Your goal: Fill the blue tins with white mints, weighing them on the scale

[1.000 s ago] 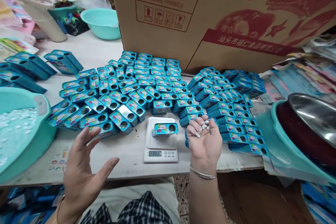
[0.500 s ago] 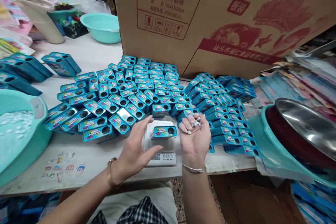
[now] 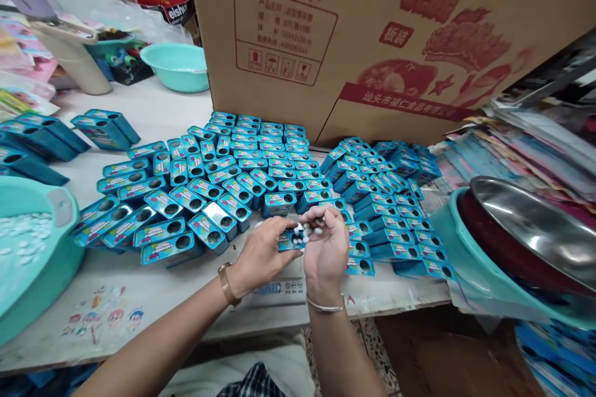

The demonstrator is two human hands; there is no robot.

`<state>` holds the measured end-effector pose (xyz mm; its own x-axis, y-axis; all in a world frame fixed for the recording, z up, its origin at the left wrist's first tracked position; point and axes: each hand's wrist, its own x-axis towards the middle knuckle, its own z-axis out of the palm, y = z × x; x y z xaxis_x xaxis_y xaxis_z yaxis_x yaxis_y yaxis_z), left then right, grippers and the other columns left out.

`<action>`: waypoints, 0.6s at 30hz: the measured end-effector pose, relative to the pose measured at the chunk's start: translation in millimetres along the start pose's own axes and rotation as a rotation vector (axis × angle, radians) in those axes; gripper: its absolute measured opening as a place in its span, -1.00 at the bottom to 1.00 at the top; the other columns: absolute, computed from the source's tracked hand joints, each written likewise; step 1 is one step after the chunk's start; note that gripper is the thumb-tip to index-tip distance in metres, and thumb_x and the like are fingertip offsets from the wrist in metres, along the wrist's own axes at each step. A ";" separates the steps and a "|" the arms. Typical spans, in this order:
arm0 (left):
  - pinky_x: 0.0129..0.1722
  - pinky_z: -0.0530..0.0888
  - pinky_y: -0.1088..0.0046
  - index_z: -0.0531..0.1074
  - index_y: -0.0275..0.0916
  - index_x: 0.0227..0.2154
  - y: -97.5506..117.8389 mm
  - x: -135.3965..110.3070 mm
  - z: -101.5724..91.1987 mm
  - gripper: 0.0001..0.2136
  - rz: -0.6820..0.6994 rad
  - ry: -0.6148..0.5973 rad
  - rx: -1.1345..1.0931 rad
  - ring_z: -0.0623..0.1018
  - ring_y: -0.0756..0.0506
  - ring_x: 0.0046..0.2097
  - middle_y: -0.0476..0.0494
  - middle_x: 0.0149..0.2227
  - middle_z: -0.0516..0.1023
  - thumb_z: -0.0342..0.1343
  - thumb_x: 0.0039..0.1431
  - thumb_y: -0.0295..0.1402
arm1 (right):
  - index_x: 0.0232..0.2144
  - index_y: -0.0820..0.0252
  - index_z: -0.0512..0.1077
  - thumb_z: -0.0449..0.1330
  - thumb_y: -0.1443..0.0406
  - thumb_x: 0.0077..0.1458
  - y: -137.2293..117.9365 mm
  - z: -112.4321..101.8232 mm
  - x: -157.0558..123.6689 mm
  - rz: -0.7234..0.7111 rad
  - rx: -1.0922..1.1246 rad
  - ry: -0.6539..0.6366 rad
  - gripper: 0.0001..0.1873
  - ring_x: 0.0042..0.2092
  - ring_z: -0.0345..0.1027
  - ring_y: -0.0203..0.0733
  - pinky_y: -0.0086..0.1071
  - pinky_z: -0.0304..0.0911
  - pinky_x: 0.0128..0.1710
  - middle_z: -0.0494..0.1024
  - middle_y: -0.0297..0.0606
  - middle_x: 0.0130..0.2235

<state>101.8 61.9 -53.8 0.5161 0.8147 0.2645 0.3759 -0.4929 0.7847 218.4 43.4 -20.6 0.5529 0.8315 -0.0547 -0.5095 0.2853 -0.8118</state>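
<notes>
A blue candy box (image 3: 285, 238) with a hole in its top stands over the small white scale (image 3: 298, 297), mostly hidden by my hands. My left hand (image 3: 261, 253) has its thumb and fingers on either side of this box. Tilted against the box's right end, my cupped right hand (image 3: 327, 254) holds several small white candies (image 3: 313, 227). Some of the candies lie at the hole, between the two hands. Rows of similar blue boxes (image 3: 242, 189) stand just behind, the nearest close to my fingers.
A turquoise basin (image 3: 65, 223) of white candies stands at the left. A large cardboard carton (image 3: 288, 93) blocks the back. To the right are stacked basins with a steel bowl (image 3: 526, 217) and a pile of flat printed sheets (image 3: 503, 161). Another turquoise basin (image 3: 174, 68) sits further back.
My left hand has closed in from beside the box onto it. My right hand has moved left and tipped over the box, bringing the candies to its hole. The view has shifted slightly.
</notes>
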 end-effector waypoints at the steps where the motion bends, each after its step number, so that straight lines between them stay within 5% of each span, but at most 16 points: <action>1: -0.06 0.43 0.23 0.38 -0.18 -0.05 0.1 -0.3 -0.3 -0.62 0.007 0.004 0.001 0.49 -0.16 -0.07 -0.16 -0.11 0.49 0.25 0.02 -0.38 | -0.49 0.18 0.39 0.12 0.28 0.05 -0.1 0.1 -0.8 0.000 -0.002 -0.005 -0.88 -0.38 0.30 -0.34 -0.40 0.24 -0.30 0.41 -0.39 -0.46; 6: -0.05 0.44 0.24 0.40 -0.18 -0.07 0.3 1.2 0.3 -0.65 0.009 -0.016 0.027 0.49 -0.15 -0.07 -0.15 -0.13 0.50 0.23 0.04 -0.37 | -0.50 0.18 0.35 0.13 0.29 0.05 0.5 1.3 0.4 0.025 0.061 -0.006 -0.88 -0.44 0.21 -0.38 -0.46 0.19 -0.40 0.34 -0.43 -0.48; 11: 0.07 0.38 0.23 0.30 -0.20 0.06 3.5 -5.6 -16.5 -0.45 0.061 0.012 0.051 0.41 -0.16 0.06 -0.18 0.01 0.43 0.31 -0.02 -0.31 | -0.51 0.18 0.26 0.10 0.30 0.07 -14.4 -11.5 10.9 0.234 0.309 0.011 -0.86 -0.57 0.00 -0.44 -0.51 0.02 -0.57 0.15 -0.50 -0.54; 13: 0.13 0.34 0.22 0.25 -0.17 0.11 4.1 -19.0 -30.0 -0.41 0.062 0.077 0.062 0.38 -0.16 0.11 -0.18 0.07 0.39 0.29 0.00 -0.28 | -0.51 0.18 0.23 0.07 0.33 0.08 -27.2 -23.0 14.0 0.258 0.392 0.008 -0.87 -0.57 -0.02 -0.44 -0.52 -0.01 -0.59 0.11 -0.51 -0.55; 18: 0.06 0.38 0.26 0.37 -0.14 0.00 -1.0 -79.1 -60.3 -0.66 -0.118 0.360 0.109 0.46 -0.13 0.00 -0.12 -0.03 0.46 0.17 0.14 -0.34 | -0.48 0.18 0.22 0.02 0.37 0.11 -57.1 -56.3 10.1 0.193 0.443 0.019 -0.88 -0.56 0.00 -0.42 -0.52 0.01 -0.59 0.11 -0.49 -0.55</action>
<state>14.3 16.4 -41.7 0.1684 0.9131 0.3713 0.5056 -0.4034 0.7626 290.1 8.7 -7.5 0.4305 0.8814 -0.1943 -0.8335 0.3056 -0.4603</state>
